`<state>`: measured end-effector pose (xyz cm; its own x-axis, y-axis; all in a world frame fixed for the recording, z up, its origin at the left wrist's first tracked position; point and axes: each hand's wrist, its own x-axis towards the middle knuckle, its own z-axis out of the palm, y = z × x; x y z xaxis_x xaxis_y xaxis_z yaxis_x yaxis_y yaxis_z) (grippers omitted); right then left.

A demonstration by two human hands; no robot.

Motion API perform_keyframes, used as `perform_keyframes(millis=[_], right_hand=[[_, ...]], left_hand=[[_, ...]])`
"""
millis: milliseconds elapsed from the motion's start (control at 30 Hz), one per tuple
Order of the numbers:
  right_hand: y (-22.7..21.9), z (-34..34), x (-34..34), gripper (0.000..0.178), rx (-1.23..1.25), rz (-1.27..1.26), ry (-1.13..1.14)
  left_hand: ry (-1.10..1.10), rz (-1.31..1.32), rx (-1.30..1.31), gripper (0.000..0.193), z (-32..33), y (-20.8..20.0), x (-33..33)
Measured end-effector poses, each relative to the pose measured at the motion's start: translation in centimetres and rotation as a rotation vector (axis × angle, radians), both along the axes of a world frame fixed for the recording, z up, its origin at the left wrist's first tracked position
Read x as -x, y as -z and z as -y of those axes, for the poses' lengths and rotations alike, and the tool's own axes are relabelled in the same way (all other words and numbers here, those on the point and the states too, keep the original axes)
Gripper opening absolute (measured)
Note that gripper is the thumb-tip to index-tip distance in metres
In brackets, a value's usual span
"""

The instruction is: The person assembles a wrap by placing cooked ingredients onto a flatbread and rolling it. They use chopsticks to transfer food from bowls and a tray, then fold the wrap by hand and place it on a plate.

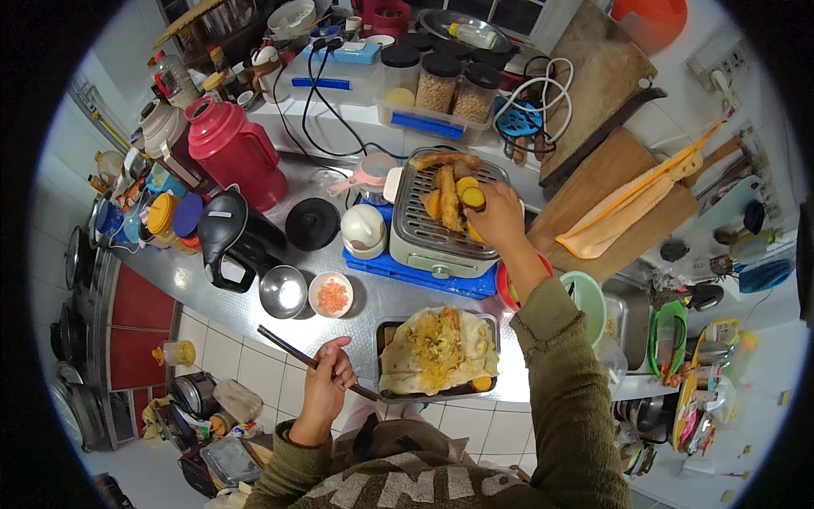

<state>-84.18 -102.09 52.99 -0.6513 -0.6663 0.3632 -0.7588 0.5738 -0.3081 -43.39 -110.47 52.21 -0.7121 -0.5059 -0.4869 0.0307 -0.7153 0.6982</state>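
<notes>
My right hand [498, 215] is over the grill rack of a pale green electric grill [441, 259], its fingers closed around a yellow piece of sweet potato [473, 198]. Beside it on the rack lie long browned fried dough sticks [448, 197] and more yellow pieces. In my left hand [329, 377], low at the counter's front edge, is a pair of dark chopsticks [287, 346], slanting down to the right. A dark rectangular tray [497, 327] stands between my arms. On it is a flatbread [403, 360] topped with shredded yellowish filling [441, 335].
Left of the tray are a steel bowl [283, 293] and a small bowl of orange bits [331, 295]. A black kettle [233, 242] and a red thermos [233, 153] stand farther left. Behind the grill are jars [437, 81]; cutting boards [627, 199] and a sink [627, 318] are right.
</notes>
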Motion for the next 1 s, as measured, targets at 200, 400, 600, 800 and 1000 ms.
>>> perform_keyframes(millis=[200, 400, 600, 800, 1000], right_hand=[[-1.3, 0.2, -2.3, 0.049, 0.137, -0.004, -0.022], [-1.8, 2.3, -11.3, 0.057, 0.032, -0.059, -0.194], [-0.6, 4.4, -12.0, 0.059, 0.005, -0.085, -0.040], [-1.1, 3.7, -9.9, 0.041, 0.183, -0.137, 0.029], [-1.2, 4.2, -1.8, 0.036, -0.018, 0.037, 0.162]], left_hand=[[0.014, -0.019, -0.078, 0.030, 1.9, 1.1, 0.7], [0.055, 0.034, -0.094, 0.028, 3.9, 1.9, 0.8], [0.093, -0.016, -0.073, 0.029, 5.6, 2.6, 0.5], [0.074, 0.008, -0.081, 0.027, 6.3, 2.5, 0.3], [0.098, -0.018, -0.092, 0.028, 7.3, 3.1, -0.4]])
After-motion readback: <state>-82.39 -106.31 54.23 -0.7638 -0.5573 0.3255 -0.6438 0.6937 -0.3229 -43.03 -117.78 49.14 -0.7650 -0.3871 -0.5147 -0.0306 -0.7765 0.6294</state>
